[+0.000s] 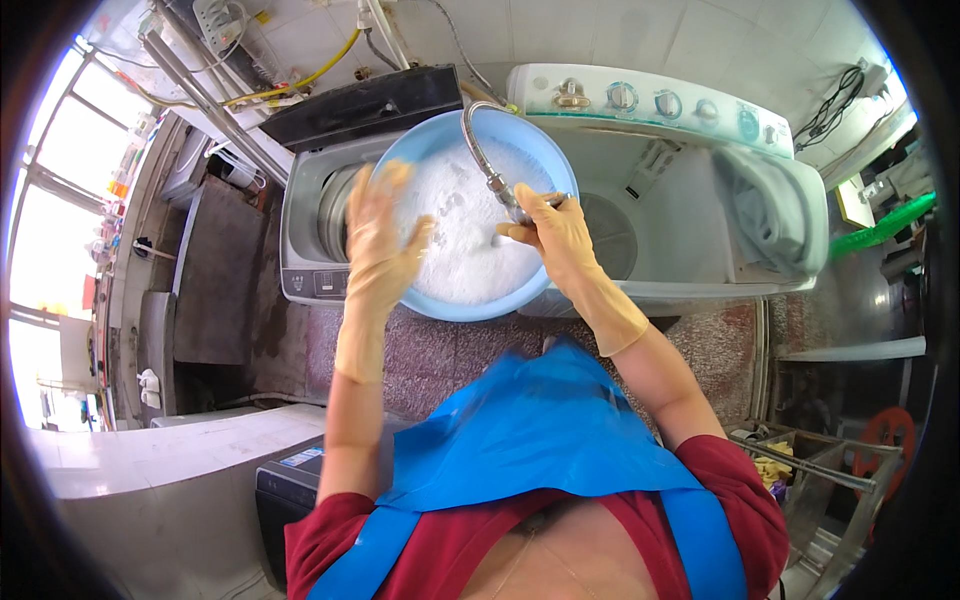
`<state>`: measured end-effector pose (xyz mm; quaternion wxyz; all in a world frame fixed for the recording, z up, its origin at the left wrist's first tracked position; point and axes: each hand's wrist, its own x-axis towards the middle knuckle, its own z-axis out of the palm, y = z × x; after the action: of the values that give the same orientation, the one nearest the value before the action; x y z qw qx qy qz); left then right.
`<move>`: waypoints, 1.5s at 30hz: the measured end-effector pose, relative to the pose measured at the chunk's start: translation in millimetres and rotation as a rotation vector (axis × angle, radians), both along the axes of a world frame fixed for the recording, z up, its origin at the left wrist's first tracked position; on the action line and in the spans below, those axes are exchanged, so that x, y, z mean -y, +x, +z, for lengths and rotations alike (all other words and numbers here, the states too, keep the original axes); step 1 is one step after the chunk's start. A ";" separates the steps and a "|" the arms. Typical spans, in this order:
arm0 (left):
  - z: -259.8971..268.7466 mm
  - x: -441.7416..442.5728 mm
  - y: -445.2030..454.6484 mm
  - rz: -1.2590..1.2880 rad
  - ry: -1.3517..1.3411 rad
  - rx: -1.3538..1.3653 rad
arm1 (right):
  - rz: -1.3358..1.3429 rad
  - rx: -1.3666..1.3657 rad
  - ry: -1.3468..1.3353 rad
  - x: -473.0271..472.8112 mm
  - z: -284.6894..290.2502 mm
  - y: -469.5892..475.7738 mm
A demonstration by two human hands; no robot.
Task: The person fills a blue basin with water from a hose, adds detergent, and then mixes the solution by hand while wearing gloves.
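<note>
A light-blue plastic basin point(480, 309) rests across the two washing machines, filled with white suds point(465, 247). My right hand point(551, 232), in a pale rubber glove, grips the metal valve end point(516, 208) of a braided metal hose point(472, 135) above the foam. The hose arches over the basin's far rim. My left hand point(382, 232), gloved alike and blurred, hovers at the basin's left side with fingers apart and nothing in it. Whether water runs from the valve cannot be made out clearly.
Behind the basin's left side is a top-loading washer point(307, 225) with its black lid point(367, 109) raised. On the right stands a twin-tub washing machine point(675, 202) with dials point(622, 96). A metal rack point(825, 457) is at lower right, a white ledge point(187, 450) at lower left.
</note>
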<state>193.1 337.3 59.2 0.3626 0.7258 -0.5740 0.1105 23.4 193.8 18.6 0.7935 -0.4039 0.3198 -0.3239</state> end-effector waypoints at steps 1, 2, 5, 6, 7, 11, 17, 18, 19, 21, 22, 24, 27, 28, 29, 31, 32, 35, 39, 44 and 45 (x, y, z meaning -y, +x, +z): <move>20.3 12.8 -11.8 -0.055 0.166 0.178 | 0.019 -0.010 -0.005 -0.6 2.2 2.0; 24.5 23.2 -13.0 -0.125 0.248 0.302 | 0.048 -0.016 -0.014 -1.3 5.2 7.7; 28.7 61.8 9.0 -0.330 0.374 0.596 | 0.106 -0.009 -0.053 2.4 7.2 19.5; 29.3 72.9 17.0 -0.391 0.400 0.680 | 0.129 -0.002 -0.063 2.9 6.9 24.4; 39.1 86.6 15.9 -0.412 0.622 0.652 | 0.136 0.000 -0.086 5.7 9.2 25.8; 58.1 121.1 18.4 -0.438 1.056 0.614 | 0.204 -0.030 -0.158 20.8 22.0 30.8; 62.4 133.0 41.9 -0.495 0.925 0.669 | 0.387 -0.225 -0.585 48.9 54.6 15.5; 63.7 135.6 41.3 -0.508 0.902 0.663 | 0.271 -0.521 -0.722 56.7 52.0 23.5; 64.4 137.8 40.4 -0.520 0.880 0.656 | 0.252 -0.514 -0.846 63.1 48.8 17.9; 65.7 140.4 36.7 -0.509 0.890 0.649 | 0.219 -0.496 -1.094 70.1 53.3 8.0; 67.3 141.8 34.4 -0.491 0.910 0.646 | 0.149 -0.477 -1.460 77.3 50.9 14.7; 67.8 142.6 35.3 -0.469 0.923 0.628 | 0.436 -0.677 -1.549 79.6 65.6 9.8; 65.0 142.7 41.8 -0.464 0.896 0.594 | 0.550 -0.770 -1.665 80.8 72.0 9.9; 64.5 143.0 42.5 -0.465 0.883 0.588 | 0.506 -0.765 -1.719 85.7 69.0 10.9; 64.2 143.3 43.5 -0.467 0.871 0.581 | 0.461 -0.759 -1.774 90.3 67.7 11.6; 63.4 140.2 47.4 -0.475 0.847 0.593 | 0.477 -0.794 -1.759 93.9 73.6 13.4; 62.8 138.8 49.0 -0.479 0.835 0.599 | 0.485 -0.811 -1.752 95.1 76.1 14.0; 63.3 135.7 51.5 -0.422 0.879 0.589 | 0.516 -0.848 -1.724 95.5 79.3 17.1; 62.2 134.6 50.6 -0.445 0.843 0.583 | 0.401 -0.808 -1.835 95.1 77.1 15.5; 55.4 133.7 51.4 -0.427 0.793 0.585 | 0.221 -0.789 -1.989 96.3 65.6 14.2; 54.0 133.7 53.2 -0.427 0.784 0.581 | 0.205 -0.793 -1.960 94.7 64.1 13.6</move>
<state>246.3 203.6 113.2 -0.0953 0.6135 -0.7839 0.0080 37.0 99.1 82.7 -0.0159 -0.9687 0.1195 -0.2169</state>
